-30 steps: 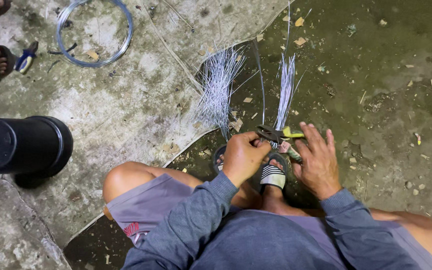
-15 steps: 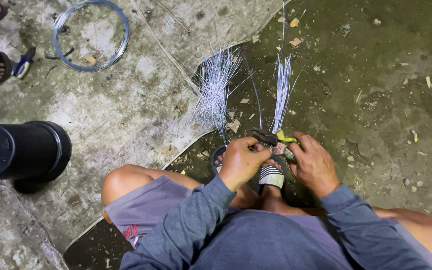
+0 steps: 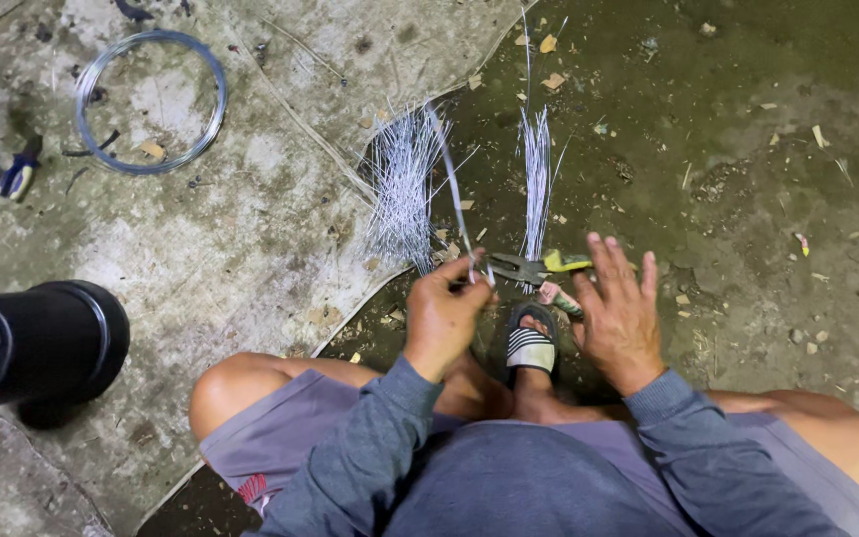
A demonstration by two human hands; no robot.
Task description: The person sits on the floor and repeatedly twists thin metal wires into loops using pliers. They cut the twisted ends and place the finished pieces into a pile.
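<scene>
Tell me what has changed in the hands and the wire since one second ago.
The left hand has lifted a single wire up and leftward, toward the loose wire pile. The right hand closed on the cutter half a second ago; its fingers are now spread again. The straight wire bundle and wire coil lie as before.

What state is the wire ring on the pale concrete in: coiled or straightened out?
Coiled. The wire ring lies flat as a closed round loop on the concrete, apart from both hands.

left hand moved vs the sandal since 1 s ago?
Yes. The left hand has shifted left, away from the striped sandal it was overlapping, and now pinches a wire leaning up-left.
</scene>
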